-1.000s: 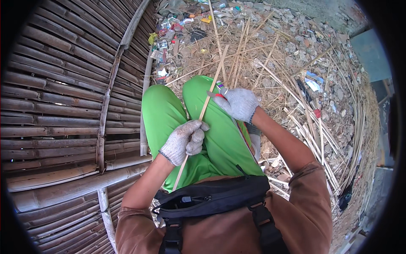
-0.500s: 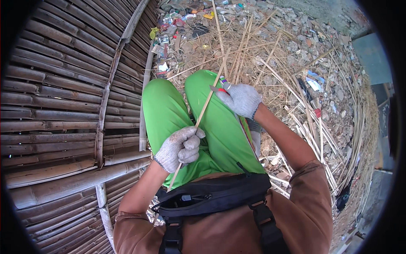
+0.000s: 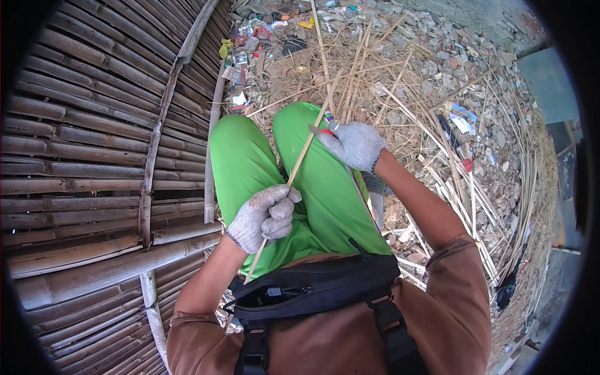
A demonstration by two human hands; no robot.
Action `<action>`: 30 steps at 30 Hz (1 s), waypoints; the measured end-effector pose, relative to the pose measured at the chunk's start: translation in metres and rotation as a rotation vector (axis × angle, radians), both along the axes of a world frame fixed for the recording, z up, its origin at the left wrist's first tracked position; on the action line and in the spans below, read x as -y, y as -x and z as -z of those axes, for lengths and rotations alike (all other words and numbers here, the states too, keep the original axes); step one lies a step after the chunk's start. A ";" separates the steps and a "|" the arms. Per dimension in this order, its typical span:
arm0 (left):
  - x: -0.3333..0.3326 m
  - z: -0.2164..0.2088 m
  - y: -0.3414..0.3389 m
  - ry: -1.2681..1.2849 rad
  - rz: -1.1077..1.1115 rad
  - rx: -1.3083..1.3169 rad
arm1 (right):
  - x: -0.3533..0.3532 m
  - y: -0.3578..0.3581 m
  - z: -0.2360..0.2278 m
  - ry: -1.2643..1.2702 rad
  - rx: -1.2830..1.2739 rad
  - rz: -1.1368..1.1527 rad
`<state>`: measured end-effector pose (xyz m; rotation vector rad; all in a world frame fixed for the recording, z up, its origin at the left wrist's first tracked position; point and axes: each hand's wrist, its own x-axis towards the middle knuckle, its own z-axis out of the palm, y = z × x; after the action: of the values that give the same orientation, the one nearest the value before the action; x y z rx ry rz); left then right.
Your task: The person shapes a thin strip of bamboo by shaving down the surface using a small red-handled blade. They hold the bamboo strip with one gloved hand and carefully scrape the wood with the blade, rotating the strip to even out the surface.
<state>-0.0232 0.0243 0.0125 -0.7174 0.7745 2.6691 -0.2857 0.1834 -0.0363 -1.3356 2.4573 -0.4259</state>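
Observation:
A long, thin bamboo strip (image 3: 306, 147) slants across my green-trousered knees, from near my waist up toward the littered ground. My left hand (image 3: 265, 219), in a whitish knitted glove, has its fingers wrapped round the strip's lower half. On the far side of my right knee, my gloved right hand (image 3: 357, 147) is closed on a small knife (image 3: 314, 130). The blade points left and lies against or just beside the strip; contact is hard to tell. Some red shows by the blade, with a purple and green bit above it. Most of the handle is hidden in the glove.
A bamboo slat wall (image 3: 94, 150) rises close on my left. Loose bamboo strips (image 3: 356, 69) lie ahead, and a bundle of long strips (image 3: 522, 206) curves along the right. Rubble and scraps of litter (image 3: 250, 44) cover the ground. A black waist bag (image 3: 319, 284) sits across my lap.

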 end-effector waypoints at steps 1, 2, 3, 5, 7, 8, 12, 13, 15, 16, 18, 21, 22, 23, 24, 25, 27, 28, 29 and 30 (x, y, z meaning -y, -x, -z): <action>-0.001 0.000 0.000 -0.017 -0.002 -0.009 | 0.000 0.000 0.001 0.001 0.003 -0.005; -0.001 0.000 0.001 -0.035 -0.005 -0.019 | 0.000 0.002 0.002 0.009 0.009 -0.022; -0.002 0.002 0.006 -0.036 -0.011 -0.019 | -0.001 0.003 0.002 0.015 0.013 -0.039; -0.001 0.010 0.020 -0.122 -0.021 -0.037 | 0.000 0.003 0.002 0.003 0.012 -0.047; 0.000 0.014 0.028 -0.140 -0.020 -0.050 | 0.000 0.005 0.002 -0.010 0.004 -0.041; 0.001 0.014 0.029 -0.175 -0.022 -0.049 | 0.000 0.004 0.003 0.008 -0.011 -0.040; 0.003 0.015 0.024 -0.206 -0.038 -0.041 | 0.003 0.003 0.000 -0.026 -0.036 -0.048; 0.003 0.014 0.022 -0.207 -0.035 -0.038 | 0.003 0.002 0.003 -0.026 -0.034 -0.046; 0.002 0.013 0.016 -0.189 -0.039 -0.051 | 0.003 -0.001 0.008 0.017 -0.084 -0.053; 0.002 0.012 0.012 -0.190 -0.041 -0.046 | 0.003 -0.001 0.007 0.016 -0.079 -0.055; 0.000 0.006 0.001 -0.141 -0.029 -0.022 | 0.003 0.000 0.000 -0.013 0.013 0.008; -0.003 -0.007 -0.009 -0.070 -0.031 0.017 | 0.003 0.003 0.000 -0.029 0.019 0.011; -0.004 -0.009 -0.013 -0.072 -0.032 0.017 | 0.004 0.003 0.000 -0.032 0.019 0.010; -0.005 -0.011 -0.018 -0.052 -0.039 0.038 | 0.004 0.002 0.000 -0.043 0.020 -0.001; -0.005 -0.013 -0.024 -0.029 -0.046 0.059 | 0.005 0.001 -0.001 -0.051 0.020 -0.012; -0.005 -0.017 -0.030 -0.028 -0.046 0.059 | 0.005 0.001 -0.003 -0.051 0.020 -0.012; -0.006 -0.025 -0.043 -0.019 -0.030 0.070 | 0.003 0.000 -0.008 -0.059 0.055 0.025; -0.007 -0.029 -0.048 0.009 -0.036 0.088 | 0.003 0.000 -0.008 -0.058 0.057 0.028; -0.008 -0.032 -0.052 0.010 -0.033 0.089 | 0.002 0.000 -0.007 -0.057 0.037 0.023; -0.008 -0.034 -0.055 -0.008 -0.040 0.085 | 0.002 0.000 -0.008 -0.057 0.016 0.016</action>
<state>0.0322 0.0321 0.0462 -0.8470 0.7349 2.6554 -0.2853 0.1816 -0.0284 -1.2865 2.4498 -0.3659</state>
